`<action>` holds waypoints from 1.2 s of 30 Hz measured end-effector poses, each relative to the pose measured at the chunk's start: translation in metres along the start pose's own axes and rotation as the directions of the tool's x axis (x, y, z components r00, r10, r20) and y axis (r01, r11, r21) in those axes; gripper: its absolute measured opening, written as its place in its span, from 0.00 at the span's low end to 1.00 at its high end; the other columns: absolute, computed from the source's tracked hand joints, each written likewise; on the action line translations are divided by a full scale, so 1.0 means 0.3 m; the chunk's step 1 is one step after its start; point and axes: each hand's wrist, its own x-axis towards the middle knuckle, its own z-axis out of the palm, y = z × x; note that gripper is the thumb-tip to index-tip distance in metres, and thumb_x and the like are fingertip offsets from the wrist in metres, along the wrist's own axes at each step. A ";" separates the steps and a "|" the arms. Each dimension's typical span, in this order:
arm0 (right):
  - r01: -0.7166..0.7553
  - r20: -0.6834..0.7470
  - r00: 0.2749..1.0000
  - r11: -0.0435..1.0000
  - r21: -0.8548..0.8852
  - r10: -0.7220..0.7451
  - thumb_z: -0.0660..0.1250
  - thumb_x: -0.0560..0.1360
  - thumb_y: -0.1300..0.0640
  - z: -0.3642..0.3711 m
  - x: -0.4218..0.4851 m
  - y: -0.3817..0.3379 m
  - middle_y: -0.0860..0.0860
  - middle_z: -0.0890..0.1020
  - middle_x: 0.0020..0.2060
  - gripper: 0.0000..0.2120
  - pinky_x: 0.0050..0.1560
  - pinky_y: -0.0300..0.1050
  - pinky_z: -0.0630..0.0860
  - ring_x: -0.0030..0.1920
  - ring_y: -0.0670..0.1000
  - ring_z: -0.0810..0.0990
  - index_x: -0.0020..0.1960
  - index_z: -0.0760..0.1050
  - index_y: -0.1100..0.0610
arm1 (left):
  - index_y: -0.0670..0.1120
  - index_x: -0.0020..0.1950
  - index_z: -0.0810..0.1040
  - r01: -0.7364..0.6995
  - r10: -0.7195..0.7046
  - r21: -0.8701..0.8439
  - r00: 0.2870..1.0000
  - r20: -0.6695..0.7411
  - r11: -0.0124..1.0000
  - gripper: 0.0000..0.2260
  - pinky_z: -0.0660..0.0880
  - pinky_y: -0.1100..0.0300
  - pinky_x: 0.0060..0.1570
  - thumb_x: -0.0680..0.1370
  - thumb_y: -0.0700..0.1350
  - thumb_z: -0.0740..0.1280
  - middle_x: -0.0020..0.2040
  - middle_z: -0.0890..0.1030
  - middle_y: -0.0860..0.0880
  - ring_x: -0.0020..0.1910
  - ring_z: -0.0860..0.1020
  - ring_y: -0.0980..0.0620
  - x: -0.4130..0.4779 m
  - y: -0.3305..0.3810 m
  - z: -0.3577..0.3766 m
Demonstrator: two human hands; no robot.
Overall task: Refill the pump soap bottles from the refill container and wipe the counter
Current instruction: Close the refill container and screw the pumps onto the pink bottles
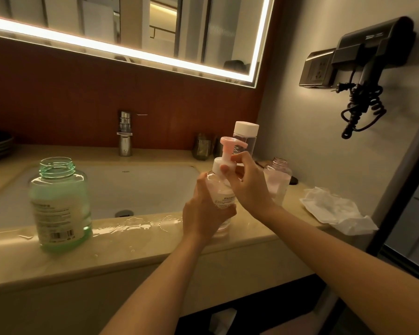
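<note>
At the front edge of the counter (pixel 131 257), two hands hold a pump bottle (pixel 224 198).
The left hand (pixel 205 209) curls around its body; the right hand (pixel 248 184) pinches the white pump collar (pixel 220 167). An open refill container (pixel 59 204) stands further left on this edge, with a wet patch (pixel 140 224) between them. A cloth (pixel 334 209) lies near the right edge.

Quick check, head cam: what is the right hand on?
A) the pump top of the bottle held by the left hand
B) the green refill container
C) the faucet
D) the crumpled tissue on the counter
A: the right hand pinches the pump top at its white collar, while the left hand grips the pump bottle round its body.
</note>
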 end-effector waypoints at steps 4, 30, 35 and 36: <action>-0.019 -0.025 1.000 1.000 -0.017 0.019 0.69 0.72 0.51 0.005 0.010 -0.007 0.55 0.78 0.54 0.19 0.45 0.35 0.73 0.48 0.50 0.77 0.56 0.69 0.60 | 0.42 0.68 0.61 -0.010 0.010 0.000 1.000 -0.001 1.000 0.40 0.75 0.61 0.42 0.64 0.54 0.77 0.58 0.76 0.45 0.48 0.80 0.47 0.001 -0.006 0.007; -0.214 0.286 0.940 0.974 0.073 0.185 0.54 0.80 0.49 0.001 0.036 -0.041 0.51 0.77 0.52 0.17 0.57 0.49 0.74 0.52 0.50 0.76 0.63 0.69 0.57 | 0.46 0.69 0.59 0.018 -0.017 -0.004 1.000 0.009 1.000 0.41 0.77 0.58 0.43 0.64 0.54 0.77 0.58 0.76 0.46 0.47 0.79 0.46 0.003 -0.012 0.008; -0.105 0.085 0.989 0.983 -0.151 0.119 0.64 0.74 0.44 0.002 0.060 -0.025 0.49 0.77 0.47 0.19 0.49 0.47 0.77 0.46 0.50 0.77 0.55 0.70 0.57 | 0.46 0.69 0.59 0.021 -0.021 -0.004 1.000 0.013 1.000 0.41 0.77 0.57 0.43 0.64 0.55 0.76 0.59 0.76 0.46 0.49 0.79 0.46 0.002 -0.012 0.009; -0.135 0.118 0.982 0.985 -0.103 0.147 0.66 0.73 0.45 0.000 0.070 -0.029 0.50 0.75 0.50 0.20 0.49 0.46 0.76 0.48 0.50 0.76 0.57 0.67 0.58 | 0.46 0.69 0.59 0.020 -0.020 -0.003 1.000 0.014 1.000 0.41 0.77 0.57 0.44 0.64 0.55 0.76 0.59 0.76 0.46 0.49 0.79 0.46 0.002 -0.013 0.010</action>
